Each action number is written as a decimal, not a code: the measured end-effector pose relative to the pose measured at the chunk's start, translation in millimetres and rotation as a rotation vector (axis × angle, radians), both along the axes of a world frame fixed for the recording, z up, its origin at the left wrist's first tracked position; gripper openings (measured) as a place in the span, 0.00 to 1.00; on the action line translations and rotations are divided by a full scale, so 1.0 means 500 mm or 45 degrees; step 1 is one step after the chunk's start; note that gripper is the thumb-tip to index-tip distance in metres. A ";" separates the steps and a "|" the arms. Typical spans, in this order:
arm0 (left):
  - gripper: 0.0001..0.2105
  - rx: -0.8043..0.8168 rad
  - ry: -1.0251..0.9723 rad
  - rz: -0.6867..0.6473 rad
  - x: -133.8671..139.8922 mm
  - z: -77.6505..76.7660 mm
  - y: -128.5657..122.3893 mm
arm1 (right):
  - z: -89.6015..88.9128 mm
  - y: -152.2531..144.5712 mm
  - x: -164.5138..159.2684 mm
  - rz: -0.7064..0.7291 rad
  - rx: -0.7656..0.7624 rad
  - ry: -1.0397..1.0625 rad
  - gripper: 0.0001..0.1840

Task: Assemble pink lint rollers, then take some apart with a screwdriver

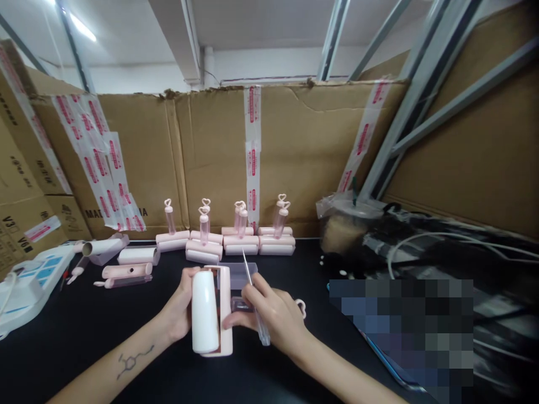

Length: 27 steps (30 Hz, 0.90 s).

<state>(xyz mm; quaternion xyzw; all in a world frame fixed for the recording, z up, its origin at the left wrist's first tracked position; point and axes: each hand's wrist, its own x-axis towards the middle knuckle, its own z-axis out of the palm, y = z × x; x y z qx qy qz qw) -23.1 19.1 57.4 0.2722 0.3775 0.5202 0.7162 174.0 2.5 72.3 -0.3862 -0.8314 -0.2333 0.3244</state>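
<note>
My left hand (183, 306) is closed round the far left side of a lint roller (226, 314), which has a pink frame and a thick white roll (205, 311) and stands on end over the black table. In my right hand (273, 311) is a slim pointed metal tool (248, 266) with a clear handle end, its tip pointing up and away. The right thumb touches the pink frame. A clear piece (241, 304) shows between thumb and frame, and a pink heart-shaped loop (300, 307) sticks out behind the right hand; whether they join is hidden.
Several pink rollers (241, 245) with upright heart-topped handles line the back. Loose roller parts (127, 271) lie left, near a white power strip (46, 280). Behind my hands is a translucent cover (238, 272). A drink cup (343, 224), cables and a blurred-out flat item (400, 336) occupy the right.
</note>
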 end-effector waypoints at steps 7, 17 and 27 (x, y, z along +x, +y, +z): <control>0.16 0.221 -0.034 0.452 -0.067 0.071 0.051 | 0.013 0.038 0.046 0.095 -0.177 -0.065 0.28; 0.14 0.673 1.087 0.094 -0.048 0.008 0.053 | -0.041 0.033 0.006 0.250 -0.465 -0.286 0.21; 0.16 1.157 2.209 -0.037 0.040 0.051 0.053 | 0.012 0.019 0.042 0.615 -0.697 0.332 0.18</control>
